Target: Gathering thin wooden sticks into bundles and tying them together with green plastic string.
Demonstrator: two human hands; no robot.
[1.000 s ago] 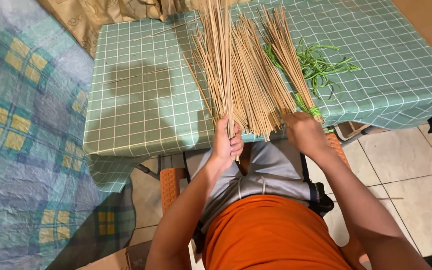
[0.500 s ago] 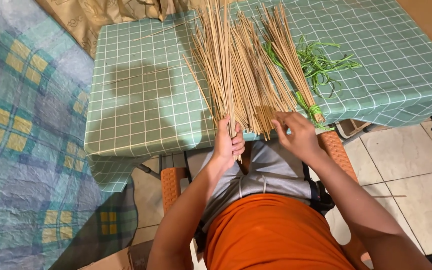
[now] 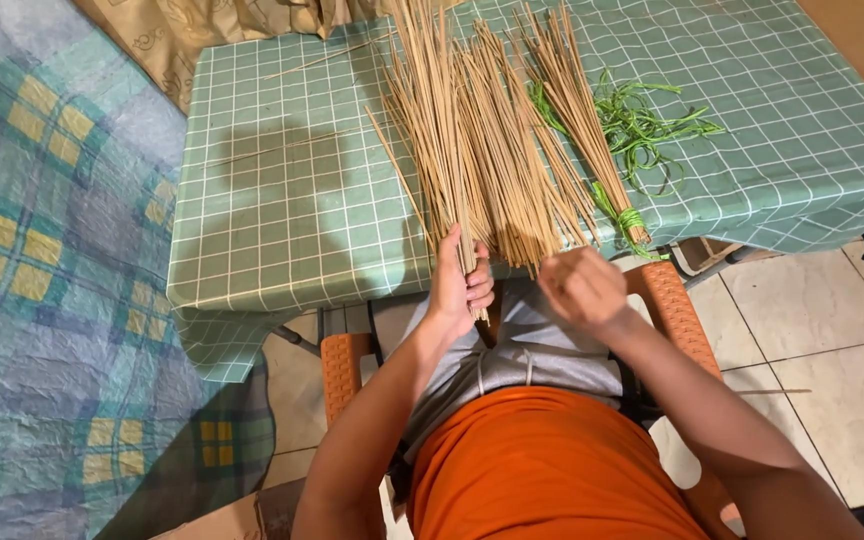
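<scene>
Two hands: left hand point(image 3: 457, 283) grips sticks point(image 3: 472, 150); right hand point(image 3: 580, 288) loosely curled.

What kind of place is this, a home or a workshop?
Most likely a room in a home. A table with a green checked cloth holds loose thin sticks and green strips. Beside it lies a plaid blanket, and the floor is pale tile.

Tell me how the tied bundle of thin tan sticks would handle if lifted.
The tied bundle of thin tan sticks probably lifts as one stiff, light piece: a green tie binds its base. The fanned-out far tips likely flex and may snap.
</scene>
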